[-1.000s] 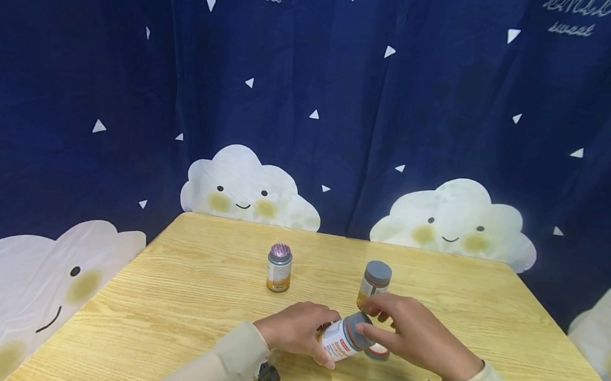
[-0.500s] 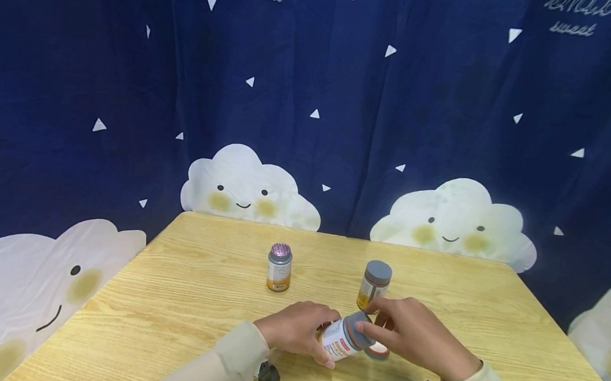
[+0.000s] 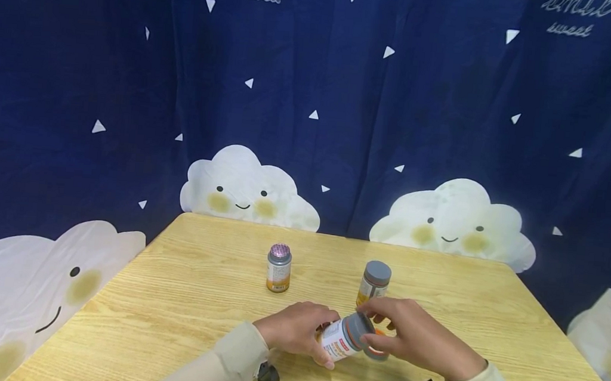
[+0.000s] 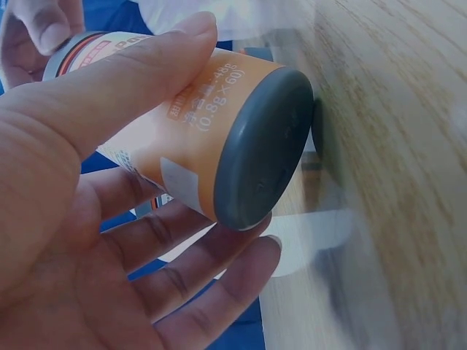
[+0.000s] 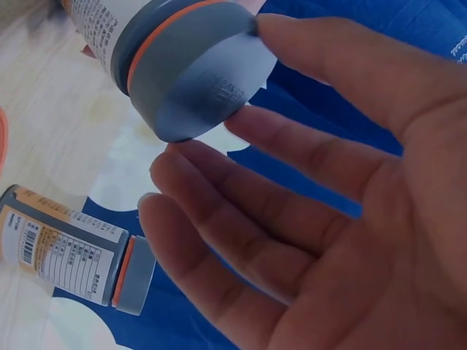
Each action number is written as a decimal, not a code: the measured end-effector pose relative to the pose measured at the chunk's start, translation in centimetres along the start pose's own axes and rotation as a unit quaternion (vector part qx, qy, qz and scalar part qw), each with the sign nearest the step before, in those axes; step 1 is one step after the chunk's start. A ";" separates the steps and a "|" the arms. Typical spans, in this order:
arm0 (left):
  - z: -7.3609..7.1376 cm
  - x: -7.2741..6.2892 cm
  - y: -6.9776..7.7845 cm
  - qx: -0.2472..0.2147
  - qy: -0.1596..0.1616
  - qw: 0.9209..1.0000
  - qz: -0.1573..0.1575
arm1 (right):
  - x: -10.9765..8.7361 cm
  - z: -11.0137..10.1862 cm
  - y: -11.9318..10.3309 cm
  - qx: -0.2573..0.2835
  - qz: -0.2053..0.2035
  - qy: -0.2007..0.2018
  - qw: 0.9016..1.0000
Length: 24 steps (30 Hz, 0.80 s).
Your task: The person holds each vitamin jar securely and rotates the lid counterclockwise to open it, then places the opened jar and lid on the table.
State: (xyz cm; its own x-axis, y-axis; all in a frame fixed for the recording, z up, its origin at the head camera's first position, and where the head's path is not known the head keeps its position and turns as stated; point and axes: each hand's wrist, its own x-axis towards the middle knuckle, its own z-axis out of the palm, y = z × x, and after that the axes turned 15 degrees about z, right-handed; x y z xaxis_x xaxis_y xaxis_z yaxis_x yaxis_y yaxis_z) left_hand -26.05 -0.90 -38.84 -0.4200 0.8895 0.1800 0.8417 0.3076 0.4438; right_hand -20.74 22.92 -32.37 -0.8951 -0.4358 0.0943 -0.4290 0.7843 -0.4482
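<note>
My left hand (image 3: 302,332) grips a white and orange pill bottle (image 3: 338,340) with a grey cap. The bottle is tilted, cap end to the right. In the left wrist view its dark base (image 4: 266,149) points towards the wooden table, with the thumb across the label. My right hand (image 3: 415,336) holds the grey bottle cap (image 5: 204,73) by its rim between thumb and fingertips. An orange line shows between cap and bottle neck. Partly hidden behind the held bottle, a loose cap (image 3: 377,356) lies on the table.
A second pill bottle (image 3: 375,284), capped, stands just beyond my right hand. Farther left stands a third bottle (image 3: 279,269) without a cap, purple foil over its mouth. Behind the wooden table (image 3: 214,255) hangs a blue curtain (image 3: 291,94) with clouds.
My right hand's fingers and thumb have shifted slightly round the cap, and more of the loose cap shows. The left hand and bottle have stayed in place.
</note>
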 end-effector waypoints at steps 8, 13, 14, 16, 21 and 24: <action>0.1 -0.1 -0.2 -0.007 0.004 1.000 0.007 | -0.1 -0.1 -0.3 -0.010 -0.039 -0.005 0.999; 0.2 -0.1 -0.2 0.001 0.005 1.000 0.010 | -0.1 0.0 -0.4 -0.021 -0.043 0.006 0.999; 0.2 -0.1 -0.3 0.002 0.005 1.000 0.010 | -0.1 0.0 -0.4 -0.022 -0.040 0.008 0.999; 0.2 0.0 -0.3 0.004 0.007 1.000 0.010 | -0.1 0.1 -0.4 -0.025 -0.034 0.017 0.999; 0.3 0.0 -0.3 0.004 0.010 1.000 0.012 | -0.1 0.4 -0.4 -0.027 -0.013 0.051 0.998; 0.2 0.0 -0.2 0.002 0.010 1.000 0.010 | -0.1 0.5 -0.5 -0.025 0.010 0.055 0.998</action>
State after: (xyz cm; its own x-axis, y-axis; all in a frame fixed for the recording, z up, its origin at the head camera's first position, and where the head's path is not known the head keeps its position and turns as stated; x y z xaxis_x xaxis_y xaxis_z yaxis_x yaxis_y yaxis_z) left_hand -26.15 -0.92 -39.14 -0.4096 0.8886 0.2066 0.8511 0.2906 0.4373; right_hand -20.41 22.38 -32.58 -0.9101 -0.3707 0.1850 -0.4143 0.8142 -0.4067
